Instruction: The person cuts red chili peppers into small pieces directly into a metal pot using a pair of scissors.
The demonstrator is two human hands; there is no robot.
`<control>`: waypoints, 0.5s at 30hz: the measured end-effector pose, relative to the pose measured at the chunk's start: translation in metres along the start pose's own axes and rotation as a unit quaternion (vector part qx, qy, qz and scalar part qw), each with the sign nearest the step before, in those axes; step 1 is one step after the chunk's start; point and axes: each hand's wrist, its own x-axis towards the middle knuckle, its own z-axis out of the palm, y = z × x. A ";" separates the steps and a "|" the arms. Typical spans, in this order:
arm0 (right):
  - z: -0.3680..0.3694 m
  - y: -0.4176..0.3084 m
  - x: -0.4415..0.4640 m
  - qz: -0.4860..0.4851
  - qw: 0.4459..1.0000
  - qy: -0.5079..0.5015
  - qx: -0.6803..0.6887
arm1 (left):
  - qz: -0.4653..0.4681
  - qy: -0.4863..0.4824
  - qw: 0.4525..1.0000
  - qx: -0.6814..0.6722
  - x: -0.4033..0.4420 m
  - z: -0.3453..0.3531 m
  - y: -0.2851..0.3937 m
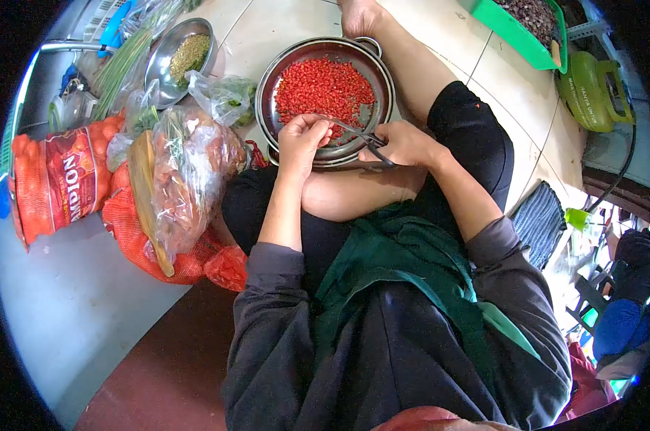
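Chopped red chili fills much of a round metal pot with a looped handle at its far side, in front of my crossed legs. Over the pot's near edge, my left hand pinches what looks like a small red chili, mostly hidden by the fingertips. My right hand grips dark-handled scissors, their blades pointing left toward the left fingertips. Both hands are close together above the chili pieces.
At left are a red mesh sack, a filled clear plastic bag, a wooden piece and a metal bowl of greenish bits. A green basin and green gas cylinder stand at right.
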 end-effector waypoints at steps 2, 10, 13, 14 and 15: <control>0.000 0.000 0.001 0.007 1.000 -0.001 0.001 | -0.002 -0.004 1.000 -0.009 0.000 0.001 0.001; -0.005 -0.006 -0.002 -0.010 0.999 0.028 -0.012 | 0.005 0.006 1.000 0.002 0.000 -0.001 -0.001; -0.006 -0.005 -0.003 -0.005 1.000 0.029 0.010 | 0.001 0.009 1.000 -0.006 0.000 -0.001 -0.001; -0.007 -0.006 -0.003 -0.007 0.999 0.030 0.017 | 0.001 0.010 1.000 -0.009 0.001 -0.002 -0.001; -0.007 -0.005 -0.003 -0.005 0.999 0.033 0.026 | 0.005 0.016 1.000 -0.013 0.001 -0.002 0.000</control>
